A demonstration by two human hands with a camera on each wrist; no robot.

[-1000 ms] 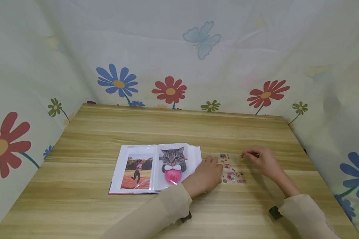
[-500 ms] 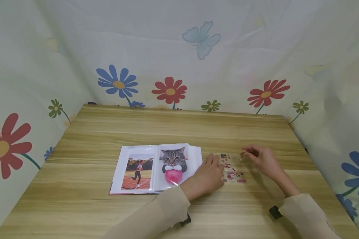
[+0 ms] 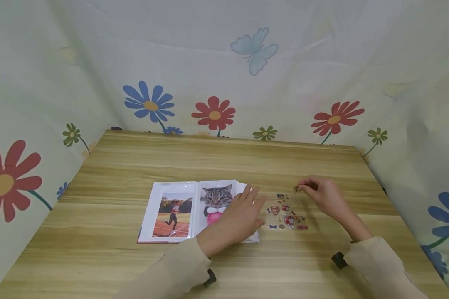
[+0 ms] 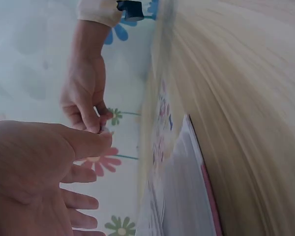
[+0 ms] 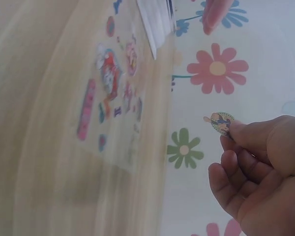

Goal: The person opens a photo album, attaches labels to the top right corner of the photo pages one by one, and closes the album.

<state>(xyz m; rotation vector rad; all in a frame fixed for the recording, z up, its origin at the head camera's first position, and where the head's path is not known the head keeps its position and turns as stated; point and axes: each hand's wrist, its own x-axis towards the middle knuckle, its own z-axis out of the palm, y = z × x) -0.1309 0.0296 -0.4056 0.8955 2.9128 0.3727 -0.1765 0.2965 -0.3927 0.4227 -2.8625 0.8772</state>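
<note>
Between thumb and forefinger, my right hand [image 3: 324, 198] pinches a small round sticker [image 5: 220, 123] with a green dotted rim and a little figure on it. It is raised above the clear sticker sheet [image 3: 288, 211], which lies on the table with several colourful stickers on it. My left hand [image 3: 235, 216] is over the right page of the photo album [image 3: 153, 207], fingers stretched out and holding nothing; it hides part of the cat picture [image 3: 217, 196]. The left wrist view shows its palm [image 4: 24, 172] and spread fingers above the album's edge.
A photo of a runner [image 3: 173, 216] fills the album's left page. The wooden table [image 3: 224, 158] ends at a flower-printed curtain [image 3: 179, 54] at the back and both sides. Dark straps [image 3: 338, 260] show at the cuffs.
My left hand has lifted off the sticker sheet and moved left over the album, uncovering more stickers. My right hand has shifted slightly left with the sticker.
</note>
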